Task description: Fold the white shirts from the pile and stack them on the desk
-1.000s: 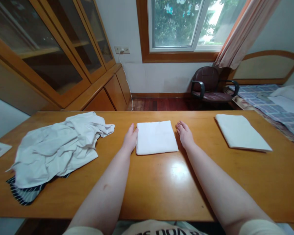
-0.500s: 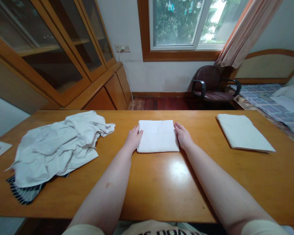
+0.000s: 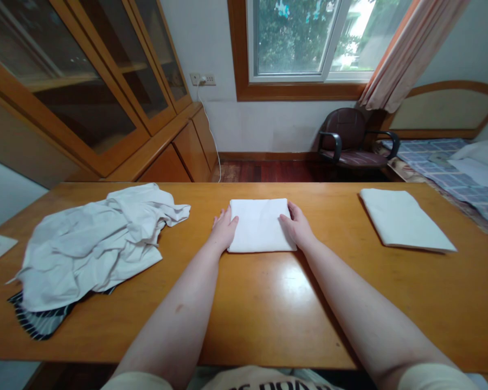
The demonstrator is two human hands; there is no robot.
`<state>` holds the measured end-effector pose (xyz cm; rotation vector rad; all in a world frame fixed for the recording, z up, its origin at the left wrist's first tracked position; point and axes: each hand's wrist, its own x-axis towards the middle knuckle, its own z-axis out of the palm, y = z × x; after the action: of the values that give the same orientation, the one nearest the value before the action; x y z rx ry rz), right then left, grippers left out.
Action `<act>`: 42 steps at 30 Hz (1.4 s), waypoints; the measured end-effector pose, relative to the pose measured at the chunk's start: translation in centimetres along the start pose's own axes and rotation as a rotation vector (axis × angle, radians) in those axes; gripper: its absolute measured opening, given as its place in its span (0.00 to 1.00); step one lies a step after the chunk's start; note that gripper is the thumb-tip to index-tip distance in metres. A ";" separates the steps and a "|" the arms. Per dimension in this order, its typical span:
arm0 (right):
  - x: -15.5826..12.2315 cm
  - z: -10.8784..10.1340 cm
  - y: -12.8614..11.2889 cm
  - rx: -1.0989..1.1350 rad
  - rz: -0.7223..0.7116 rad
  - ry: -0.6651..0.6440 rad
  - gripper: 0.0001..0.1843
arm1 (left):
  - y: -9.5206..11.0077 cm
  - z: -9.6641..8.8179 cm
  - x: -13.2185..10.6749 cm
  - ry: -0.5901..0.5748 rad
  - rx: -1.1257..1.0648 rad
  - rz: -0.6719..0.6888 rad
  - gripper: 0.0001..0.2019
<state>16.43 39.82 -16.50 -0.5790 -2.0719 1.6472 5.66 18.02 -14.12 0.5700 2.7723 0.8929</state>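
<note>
A white cloth (image 3: 260,225), folded into a neat rectangle, lies on the wooden table in front of me. My left hand (image 3: 224,228) grips its left edge, thumb on top and the other fingers along the side. At the opposite edge, my right hand (image 3: 299,225) holds it the same way, its thumb resting over the top near the corner. The undersides of both hands' fingers are partly hidden. Off to the right lies another folded white cloth (image 3: 404,221), touched by neither hand.
Crumpled white garments (image 3: 93,244) form a heap on the left of the table (image 3: 252,303), with a dark striped cloth (image 3: 44,319) poking out beneath. Beyond the table stand a brown armchair (image 3: 345,135), a glass-door cabinet (image 3: 106,108) and a bed (image 3: 447,157).
My right thumb has come over onto the top of the folded cloth, where before it lay at the side. The left hand and the cloth have hardly moved.
</note>
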 end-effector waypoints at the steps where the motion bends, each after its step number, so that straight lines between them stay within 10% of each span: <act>1: -0.2 -0.1 -0.3 -0.044 0.008 0.019 0.36 | 0.3 -0.2 -0.2 0.042 0.027 -0.014 0.29; 6: -2.1 0.2 -3.4 -0.392 -0.258 0.036 0.31 | 3.0 -0.9 -2.5 0.286 0.225 0.236 0.27; 11: -3.1 1.8 -4.9 -0.764 -0.349 -0.223 0.30 | 5.2 0.5 -3.7 0.022 0.407 0.528 0.24; 30: -2.2 0.7 -3.2 -0.940 -0.021 -0.182 0.37 | 2.1 -0.1 -0.6 0.060 0.315 0.023 0.32; 35: -2.5 0.6 -5.1 -0.903 -0.183 -0.043 0.34 | 4.5 -0.9 -2.4 0.261 0.427 0.224 0.27; 42: -0.1 3.2 -5.8 -0.865 -0.334 -0.297 0.27 | 6.0 0.5 -0.3 0.043 0.448 0.368 0.25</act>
<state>14.31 36.00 -11.51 -0.2043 -2.8844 0.6235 7.87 22.62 -10.99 1.1720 2.9682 0.3262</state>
